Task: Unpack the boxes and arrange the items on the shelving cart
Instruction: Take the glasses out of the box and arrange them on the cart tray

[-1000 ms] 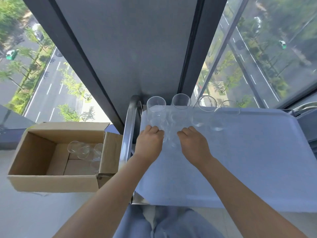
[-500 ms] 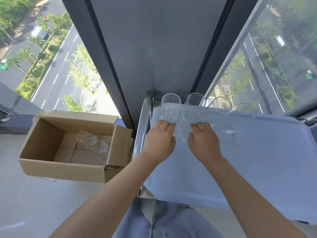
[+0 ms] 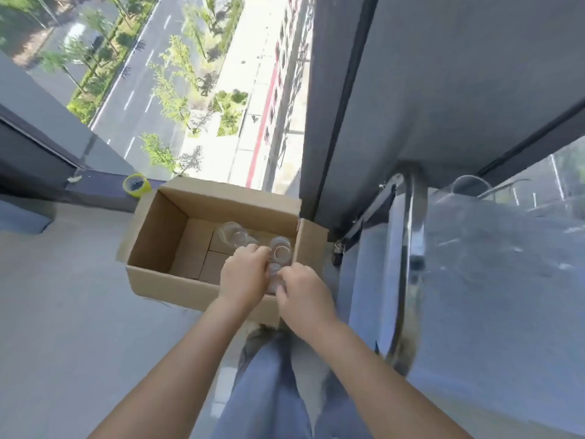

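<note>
Currently both grips reach into the box [image 3: 152, 248]. Left hand [image 3: 242, 274] and right hand [image 3: 305, 296] curl around a glass [image 3: 273, 277] between them; exact hold is blurred.

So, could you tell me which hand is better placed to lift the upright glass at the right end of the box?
Left, probably. The left hand reaches into the cardboard box, its fingers right beside the upright glass. The right hand sits nearer, at another glass.

Cardboard box [image 3: 158, 236]: matt brown corrugated paper, smooth walls. Glasses [image 3: 280, 248] at its 3 o'clock side: clear, glossy. Cart rail [image 3: 411, 248]: polished metal, mirror-bright. Cart shelf [image 3: 493, 280]: smooth, pale, soft sheen. Tape roll [image 3: 136, 185] at 11 o'clock: glossy yellow plastic.
</note>
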A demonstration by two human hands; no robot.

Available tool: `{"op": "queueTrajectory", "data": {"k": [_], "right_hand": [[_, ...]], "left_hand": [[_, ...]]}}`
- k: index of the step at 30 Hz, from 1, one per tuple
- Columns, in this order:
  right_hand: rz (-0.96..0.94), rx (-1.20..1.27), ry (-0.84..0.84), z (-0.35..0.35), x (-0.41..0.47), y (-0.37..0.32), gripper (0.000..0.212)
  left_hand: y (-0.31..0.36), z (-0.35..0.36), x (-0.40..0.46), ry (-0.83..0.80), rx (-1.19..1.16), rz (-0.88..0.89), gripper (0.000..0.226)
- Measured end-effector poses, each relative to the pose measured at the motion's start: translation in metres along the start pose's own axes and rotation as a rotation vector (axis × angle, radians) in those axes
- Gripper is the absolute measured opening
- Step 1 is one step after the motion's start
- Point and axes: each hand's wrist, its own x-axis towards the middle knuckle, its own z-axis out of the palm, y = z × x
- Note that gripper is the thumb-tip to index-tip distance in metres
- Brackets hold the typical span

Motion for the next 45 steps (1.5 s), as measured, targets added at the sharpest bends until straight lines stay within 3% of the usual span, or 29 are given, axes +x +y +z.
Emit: {"op": "queueTrajectory", "data": {"k": [2, 4, 6, 9, 10, 13, 20, 24, 27, 30, 33, 37, 40, 45], "right_hand": [[0.072, -0.017, -0.010, 0.042, 0.023, -0.010, 0.014], [0.109, -0.038, 0.001, 0.083, 0.053, -0.015, 0.008], [0.125, -0.067, -0.044, 0.119, 0.087, -0.012, 0.005], [0.161, -0.229, -0.107, 0.159, 0.132, -0.004, 0.008], [0.163, -0.262, -0.118, 0.170, 0.146, 0.000, 0.018], [0.158, -0.332, -0.136, 0.208, 0.177, 0.011, 0.037], [0.117, -0.408, -0.224, 0.250, 0.203, 0.031, 0.036], [0.090, -0.410, -0.214, 0.244, 0.210, 0.032, 0.030], [0.061, -0.355, -0.081, 0.234, 0.208, 0.034, 0.032], [-0.010, -0.346, 0.084, 0.216, 0.193, 0.025, 0.014], [-0.058, -0.369, 0.174, 0.189, 0.168, 0.012, 0.029], [-0.085, -0.366, 0.304, 0.139, 0.133, -0.008, 0.032], [-0.107, -0.331, 0.392, 0.094, 0.092, -0.020, 0.032], [-0.176, -0.265, 0.570, 0.003, -0.005, -0.038, 0.032]], "left_hand": [[-0.045, 0.011, 0.011, -0.058, 0.081, 0.010, 0.008], [-0.082, 0.023, 0.033, -0.150, 0.185, 0.025, 0.022], [-0.116, 0.041, 0.059, -0.249, 0.251, 0.029, 0.021], [-0.155, 0.078, 0.087, -0.353, 0.271, -0.019, 0.030], [-0.165, 0.090, 0.095, -0.357, 0.260, -0.038, 0.033], [-0.183, 0.118, 0.111, -0.408, 0.245, -0.029, 0.036], [-0.200, 0.157, 0.124, -0.459, 0.274, 0.047, 0.029], [-0.208, 0.160, 0.132, -0.222, 0.249, 0.140, 0.024], [-0.209, 0.150, 0.131, -0.170, 0.266, 0.170, 0.033], [-0.204, 0.128, 0.121, -0.117, 0.222, 0.162, 0.028], [-0.191, 0.102, 0.099, -0.014, 0.197, 0.147, 0.023], [-0.151, 0.062, 0.062, 0.105, 0.173, 0.152, 0.015], [-0.111, 0.025, 0.033, 0.202, 0.142, 0.160, 0.020], [-0.026, -0.052, -0.029, 0.470, 0.045, 0.263, 0.021]]}}
